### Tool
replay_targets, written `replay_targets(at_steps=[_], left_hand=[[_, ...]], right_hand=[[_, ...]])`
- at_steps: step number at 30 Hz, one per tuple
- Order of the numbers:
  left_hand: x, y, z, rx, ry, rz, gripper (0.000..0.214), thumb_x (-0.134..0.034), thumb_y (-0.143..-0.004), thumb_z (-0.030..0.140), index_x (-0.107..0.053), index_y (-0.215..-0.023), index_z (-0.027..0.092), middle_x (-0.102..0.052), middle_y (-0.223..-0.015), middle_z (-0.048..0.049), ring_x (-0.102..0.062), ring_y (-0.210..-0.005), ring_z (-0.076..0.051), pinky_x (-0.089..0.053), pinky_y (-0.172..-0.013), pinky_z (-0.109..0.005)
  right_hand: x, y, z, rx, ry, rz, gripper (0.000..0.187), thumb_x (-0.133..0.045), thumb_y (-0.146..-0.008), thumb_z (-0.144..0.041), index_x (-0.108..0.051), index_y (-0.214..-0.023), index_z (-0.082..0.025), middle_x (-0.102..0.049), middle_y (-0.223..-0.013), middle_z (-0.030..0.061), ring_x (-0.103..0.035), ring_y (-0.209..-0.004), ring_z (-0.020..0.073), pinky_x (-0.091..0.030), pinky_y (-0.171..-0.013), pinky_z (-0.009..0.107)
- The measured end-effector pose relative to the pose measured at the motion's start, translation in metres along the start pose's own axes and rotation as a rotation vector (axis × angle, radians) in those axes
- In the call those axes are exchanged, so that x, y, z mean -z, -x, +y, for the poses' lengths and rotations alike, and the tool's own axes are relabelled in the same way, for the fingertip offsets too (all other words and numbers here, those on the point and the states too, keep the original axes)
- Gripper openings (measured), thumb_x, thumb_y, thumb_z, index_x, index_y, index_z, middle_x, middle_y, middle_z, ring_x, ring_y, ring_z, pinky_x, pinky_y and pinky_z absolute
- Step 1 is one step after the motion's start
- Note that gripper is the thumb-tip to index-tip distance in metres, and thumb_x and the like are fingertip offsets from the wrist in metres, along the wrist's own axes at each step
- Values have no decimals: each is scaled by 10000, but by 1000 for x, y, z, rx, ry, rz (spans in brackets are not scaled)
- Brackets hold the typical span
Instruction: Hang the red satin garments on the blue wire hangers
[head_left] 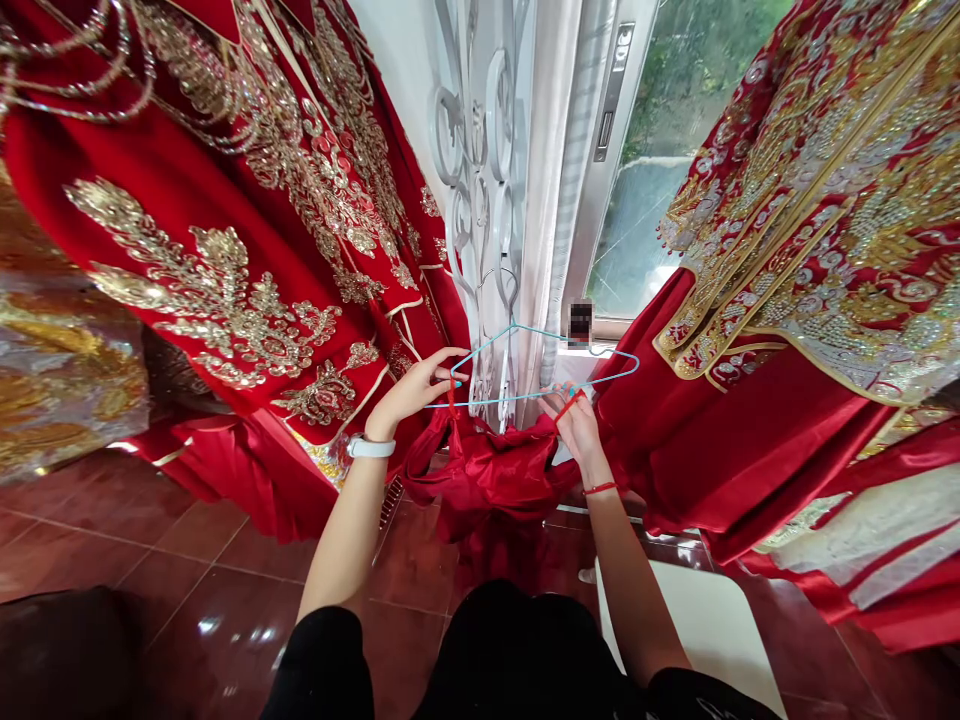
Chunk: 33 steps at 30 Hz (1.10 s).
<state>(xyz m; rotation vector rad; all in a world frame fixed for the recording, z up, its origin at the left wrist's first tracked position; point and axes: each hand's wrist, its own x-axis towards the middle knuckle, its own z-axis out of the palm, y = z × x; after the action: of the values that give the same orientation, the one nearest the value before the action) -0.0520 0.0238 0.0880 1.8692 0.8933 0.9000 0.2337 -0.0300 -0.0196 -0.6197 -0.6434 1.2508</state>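
A thin light-blue wire clothes hanger (517, 398) is held in front of me, its hook pointing up. My left hand (416, 390) pinches the hanger's left end, where a thin red strap (452, 398) hangs over the wire. At the lower bar toward the right, my right hand (576, 425) has its fingers closed on a second red strap (570, 405), looped across them. Below the hanger droops a shiny red garment (502, 470), its fabric bunched and hanging toward the floor between my arms.
Red gowns with gold beadwork hang at left (225, 290) and right (817, 260). Ahead are a white scrollwork metal stand (465, 130) and a window (649, 190). A white stool (697, 620) stands at lower right on the dark red tiled floor (217, 620).
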Motion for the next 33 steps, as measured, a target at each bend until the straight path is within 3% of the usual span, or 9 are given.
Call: replay_targets(at_steps=[4, 7, 12, 15, 23, 33], left_hand=[[-1, 3, -2, -69, -271, -40, 308, -662, -741, 216, -668, -1049, 198, -718, -816, -24, -674, -745, -205, -537, -764, -310], [-3, 3, -8, -89, -412, 32, 214, -694, -746, 280, -670, -947, 211, -664, -740, -7, -627, -683, -209, -520, -778, -327], [-13, 2, -25, -152, -498, 140, 194, -539, -897, 380, -645, -818, 238, -672, -767, -66, -625, -730, -250, -487, -772, -332], [-14, 3, -29, -115, -666, 157, 207, -472, -920, 322, -629, -818, 232, -664, -736, -71, -624, -699, -247, -446, -701, -310], [10, 4, -18, -64, -962, 129, 170, -472, -890, 295, -583, -780, 229, -667, -709, -61, -606, -642, -227, -320, -588, -290], [14, 1, -6, 17, -1032, 24, 194, -392, -902, 322, -523, -791, 232, -615, -670, -38, -566, -630, -208, -301, -588, -285]], right_hand=[[2, -2, 1, 6, 26, -6, 255, -797, -761, -388, -616, -898, -270, -715, -986, 13, -684, -1132, 243, -505, -1088, 523], [9, -5, -4, 16, 86, -6, 259, -812, -726, -388, -624, -839, -252, -733, -933, 34, -707, -1080, 256, -519, -1065, 511], [36, -14, -27, 5, 469, 78, 378, -815, -651, -375, -502, -497, -227, -661, -595, 17, -740, -792, 256, -608, -779, 378], [54, -21, -48, 86, 656, 128, 416, -805, -648, -442, -509, -450, -225, -670, -575, 20, -746, -790, 266, -591, -689, 330], [76, -48, -108, 252, 832, 121, 370, -850, -626, -514, -682, -591, -186, -781, -837, 102, -730, -1025, 319, -582, -801, 378], [54, -92, -136, 278, 1006, -20, 423, -783, -680, -568, -622, -535, -205, -790, -920, 140, -688, -1136, 371, -554, -907, 434]])
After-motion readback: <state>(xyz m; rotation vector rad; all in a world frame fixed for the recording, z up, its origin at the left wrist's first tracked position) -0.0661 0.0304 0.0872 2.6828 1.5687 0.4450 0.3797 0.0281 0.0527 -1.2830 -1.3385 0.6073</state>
